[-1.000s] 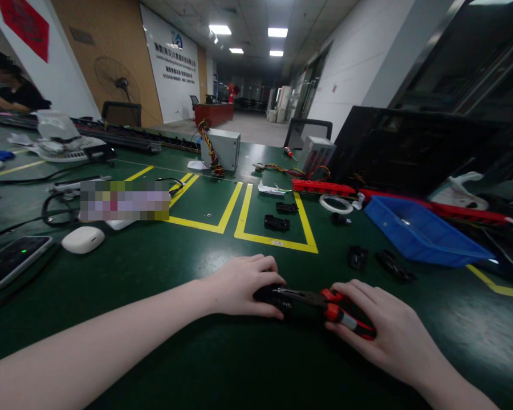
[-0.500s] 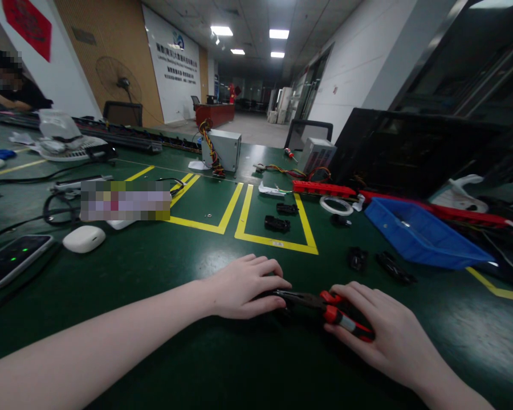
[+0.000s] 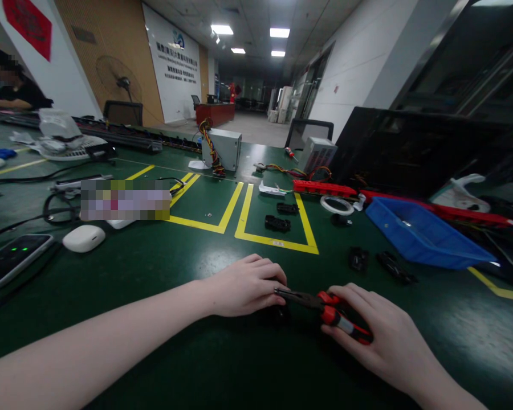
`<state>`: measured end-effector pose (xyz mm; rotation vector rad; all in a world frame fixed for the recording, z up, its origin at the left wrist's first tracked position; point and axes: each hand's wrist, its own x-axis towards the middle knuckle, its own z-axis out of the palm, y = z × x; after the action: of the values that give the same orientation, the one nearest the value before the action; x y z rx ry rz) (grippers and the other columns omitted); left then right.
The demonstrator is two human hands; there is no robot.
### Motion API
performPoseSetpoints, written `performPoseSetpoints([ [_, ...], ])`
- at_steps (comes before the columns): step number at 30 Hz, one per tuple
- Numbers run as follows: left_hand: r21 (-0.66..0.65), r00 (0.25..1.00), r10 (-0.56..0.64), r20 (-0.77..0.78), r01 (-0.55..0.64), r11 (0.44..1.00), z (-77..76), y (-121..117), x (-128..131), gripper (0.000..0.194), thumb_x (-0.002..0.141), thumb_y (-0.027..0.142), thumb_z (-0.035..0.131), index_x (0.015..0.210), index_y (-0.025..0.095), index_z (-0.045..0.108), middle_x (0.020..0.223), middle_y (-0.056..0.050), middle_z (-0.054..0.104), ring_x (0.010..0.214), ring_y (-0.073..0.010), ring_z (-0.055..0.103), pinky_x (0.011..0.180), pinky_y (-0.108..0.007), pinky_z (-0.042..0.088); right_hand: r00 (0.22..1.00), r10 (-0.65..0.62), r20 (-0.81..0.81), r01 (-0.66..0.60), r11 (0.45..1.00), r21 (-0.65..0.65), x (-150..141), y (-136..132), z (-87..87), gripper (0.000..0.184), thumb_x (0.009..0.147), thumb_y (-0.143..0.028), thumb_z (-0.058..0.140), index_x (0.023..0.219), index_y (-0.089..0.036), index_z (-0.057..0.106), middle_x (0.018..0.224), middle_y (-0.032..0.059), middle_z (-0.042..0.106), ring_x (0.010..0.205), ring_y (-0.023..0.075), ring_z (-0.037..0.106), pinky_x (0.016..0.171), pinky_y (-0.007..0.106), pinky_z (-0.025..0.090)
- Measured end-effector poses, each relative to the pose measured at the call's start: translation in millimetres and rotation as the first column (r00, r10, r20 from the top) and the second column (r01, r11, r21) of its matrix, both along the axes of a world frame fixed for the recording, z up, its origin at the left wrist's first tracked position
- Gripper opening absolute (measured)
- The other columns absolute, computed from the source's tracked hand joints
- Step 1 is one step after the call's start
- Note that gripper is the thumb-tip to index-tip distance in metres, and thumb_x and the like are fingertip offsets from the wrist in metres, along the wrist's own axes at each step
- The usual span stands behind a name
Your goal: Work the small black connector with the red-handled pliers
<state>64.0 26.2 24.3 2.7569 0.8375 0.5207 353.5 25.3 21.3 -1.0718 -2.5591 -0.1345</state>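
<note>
In my right hand [image 3: 378, 336] is a pair of long-nose pliers [image 3: 310, 302] with red and black handles, the fingers and thumb wrapped around the grips. Their dark jaws point left and reach the fingertips of my left hand [image 3: 248, 287]. The left fingers are bent and closed around a small black part [image 3: 280, 314]; most of it is hidden under the hand, so its shape cannot be made out. Two black plastic pieces [image 3: 277, 223] lie inside a yellow taped frame beyond the hands. More black pieces [image 3: 358, 259] rest to the right.
A blue bin [image 3: 423, 233] stands at the right, near a red strip [image 3: 322, 188] and a white ring [image 3: 337, 205]. Metal power supply boxes [image 3: 226, 149] with cables sit farther back. A white case [image 3: 84, 238] and a device with green lights [image 3: 17, 259] lie left.
The plier tips have shifted slightly and now show in front of the left fingertips. Both hands have otherwise barely moved.
</note>
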Motion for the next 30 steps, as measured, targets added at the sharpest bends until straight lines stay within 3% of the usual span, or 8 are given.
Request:
performPoseSetpoints([
  [6,-0.091,0.999,-0.028,0.037,0.031,0.995,5.7,-0.8,-3.1,0.027,0.095,0.034,0.050,0.116,0.021,0.060,0.120,-0.006,0.058,0.107,-0.0214,0.054,0.095,-0.036,0.039,1.000,0.004,0.002,-0.004,1.000,-0.008,0.3,0.5,0.5,0.040,0.082,-0.051,0.056,0.111,-0.023,0.060,0.097,0.0083,0.069,0.078,0.0207,0.066,0.064,0.032,0.053],
  [13,-0.169,0.997,-0.071,0.027,0.074,0.983,8.7,-0.5,-7.7,0.056,0.080,0.031,0.064,0.133,0.024,0.047,0.131,-0.006,0.052,0.118,-0.0261,0.048,0.101,-0.040,0.037,1.000,0.022,0.014,-0.022,1.000,0.009,4.0,1.5,2.1,0.042,0.082,-0.050,0.058,0.113,-0.022,0.060,0.097,0.0090,0.069,0.078,0.0208,0.067,0.065,0.032,0.053],
  [18,-0.169,0.999,-0.044,0.014,0.046,0.985,5.7,0.8,-7.9,0.048,0.084,0.031,0.062,0.130,0.022,0.050,0.126,-0.006,0.055,0.112,-0.0227,0.052,0.097,-0.037,0.040,0.998,0.054,0.015,-0.054,0.998,0.019,4.8,1.9,5.0,0.041,0.082,-0.048,0.059,0.112,-0.020,0.059,0.096,0.0084,0.070,0.078,0.0200,0.068,0.065,0.032,0.054],
  [24,-0.147,1.000,-0.025,0.004,0.026,0.989,2.8,2.1,-5.6,0.054,0.085,0.047,0.063,0.130,0.021,0.050,0.121,-0.010,0.056,0.107,-0.0248,0.054,0.089,-0.037,0.042,0.997,0.083,-0.007,-0.083,0.997,0.009,7.8,5.2,4.3,0.037,0.082,-0.046,0.060,0.108,-0.021,0.062,0.095,0.0079,0.069,0.076,0.0192,0.068,0.065,0.030,0.055],
  [30,-0.164,1.000,0.012,-0.015,-0.014,0.986,4.0,1.4,-4.5,0.043,0.085,0.046,0.063,0.119,0.021,0.057,0.111,-0.006,0.057,0.099,-0.0212,0.055,0.084,-0.033,0.042,0.996,0.089,-0.019,-0.088,0.996,0.019,12.9,6.3,-2.9,0.035,0.082,-0.045,0.060,0.108,-0.021,0.060,0.103,0.0085,0.067,0.078,0.0189,0.067,0.065,0.030,0.055],
])
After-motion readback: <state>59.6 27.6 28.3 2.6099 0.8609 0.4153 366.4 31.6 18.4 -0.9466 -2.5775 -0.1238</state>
